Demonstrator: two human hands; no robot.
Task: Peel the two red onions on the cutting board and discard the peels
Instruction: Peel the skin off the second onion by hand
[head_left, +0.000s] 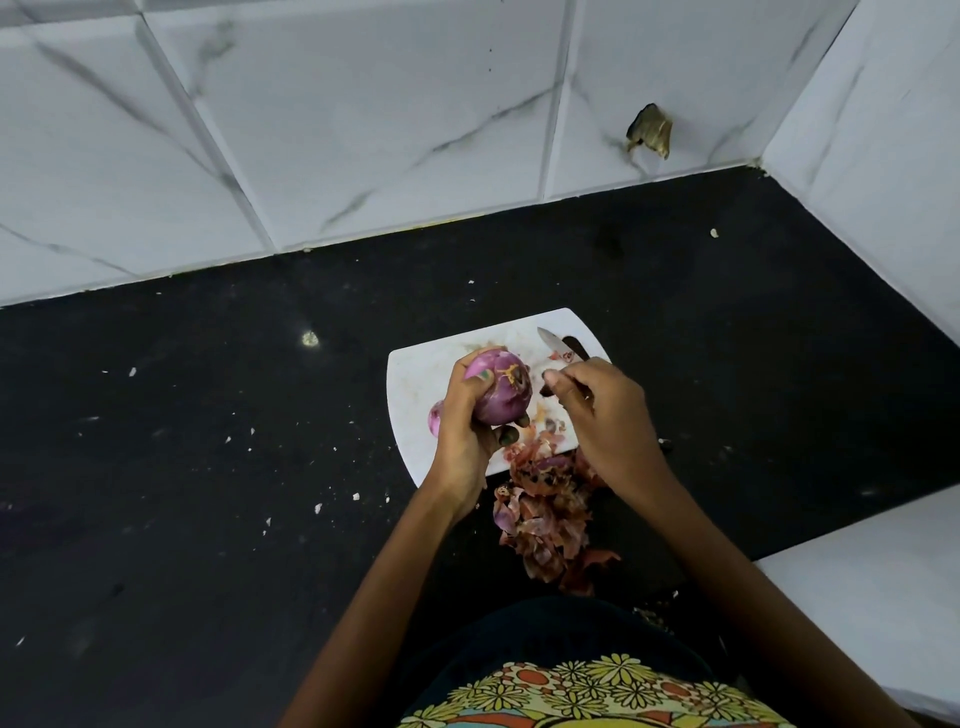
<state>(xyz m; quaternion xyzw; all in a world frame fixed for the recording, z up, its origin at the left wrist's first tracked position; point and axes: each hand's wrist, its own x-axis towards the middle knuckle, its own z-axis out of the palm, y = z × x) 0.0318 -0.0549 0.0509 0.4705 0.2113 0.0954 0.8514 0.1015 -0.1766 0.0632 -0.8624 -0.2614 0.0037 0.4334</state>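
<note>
My left hand (464, 431) grips a peeled, glossy purple red onion (503, 387), raised above the white cutting board (415, 379), root end facing up. My right hand (597, 402) holds a small knife (555, 344) by its handle, with the blade pointing up and left, just right of the onion. A second red onion (435, 418) lies on the board, mostly hidden behind my left hand. A heap of dry reddish peels (545, 512) lies across the board's near edge and onto the black counter.
The black counter (208, 467) is strewn with small white scraps. White marble-look tile walls rise at the back and right. A dark broken patch (649, 130) marks the back wall. A white ledge (872, 587) sits at the near right.
</note>
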